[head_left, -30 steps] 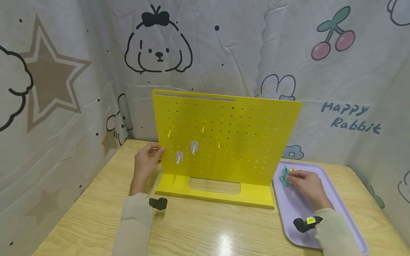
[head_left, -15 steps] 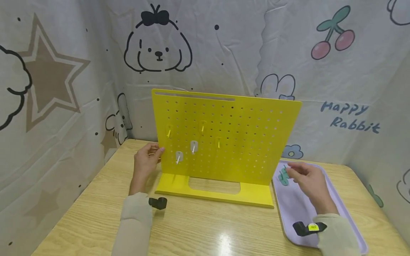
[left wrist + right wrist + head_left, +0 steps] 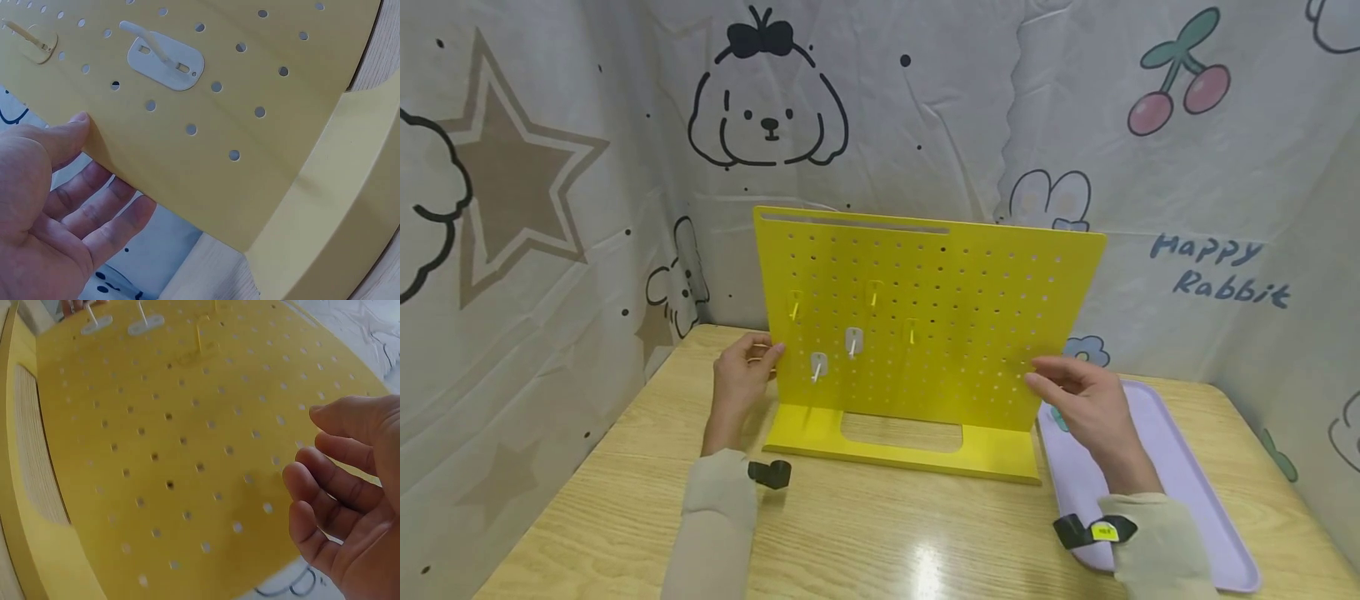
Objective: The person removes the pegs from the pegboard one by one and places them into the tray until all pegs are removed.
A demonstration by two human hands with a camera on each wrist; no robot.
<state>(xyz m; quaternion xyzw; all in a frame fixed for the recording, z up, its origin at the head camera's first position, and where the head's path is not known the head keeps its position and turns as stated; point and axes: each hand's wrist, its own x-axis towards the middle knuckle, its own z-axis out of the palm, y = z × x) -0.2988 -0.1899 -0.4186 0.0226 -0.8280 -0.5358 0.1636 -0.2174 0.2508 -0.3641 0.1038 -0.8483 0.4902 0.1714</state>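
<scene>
A yellow pegboard stands upright on its base. My left hand grips its left edge, thumb at the front and fingers along the edge; the left wrist view shows this hand closely. Beside the board's right side is my right hand. In the right wrist view, that hand has loosely bent fingers, and nothing shows between thumb and fingertips. Two white hooks and several yellow hooks are on the board. Green hooks on the tray are mostly hidden behind the right hand.
A lilac tray lies at the right on the wooden table. Patterned cloth hangs behind and at both sides. The board's base has a cut-out in its middle.
My right hand has risen from the green hooks on the tray and moved left to the board's right side. The left hand has kept its place on the left edge.
</scene>
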